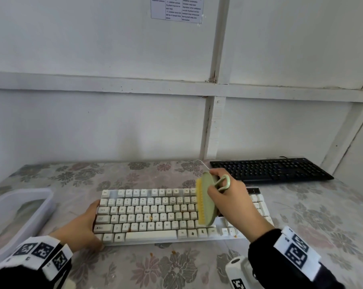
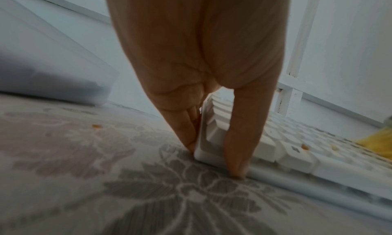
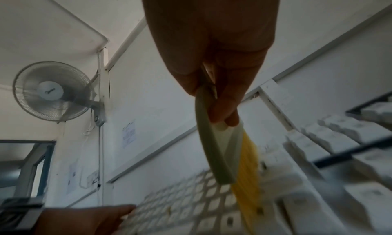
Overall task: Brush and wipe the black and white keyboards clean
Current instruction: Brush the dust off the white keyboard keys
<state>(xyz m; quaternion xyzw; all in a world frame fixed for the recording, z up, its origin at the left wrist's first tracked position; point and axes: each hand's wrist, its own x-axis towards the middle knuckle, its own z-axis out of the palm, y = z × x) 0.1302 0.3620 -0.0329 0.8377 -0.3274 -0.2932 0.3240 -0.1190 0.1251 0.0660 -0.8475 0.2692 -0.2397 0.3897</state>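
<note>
Head view: right hand (image 1: 232, 197) tilts brush (image 1: 206, 202) bristles leftward over white keyboard (image 1: 155, 215).

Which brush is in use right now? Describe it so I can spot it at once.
Start at the flowered table and find the white keyboard nearest the person. Over its right half, the right hand grips the brush. It is a pale green oval with yellow bristles facing left and a looped handle, the only green and yellow thing there.

White keyboard (image 1: 151, 215), black keyboard (image 1: 270, 170), green brush (image 1: 207, 202) yellow bristles, grey floral tablecloth (image 1: 155, 265)
</note>
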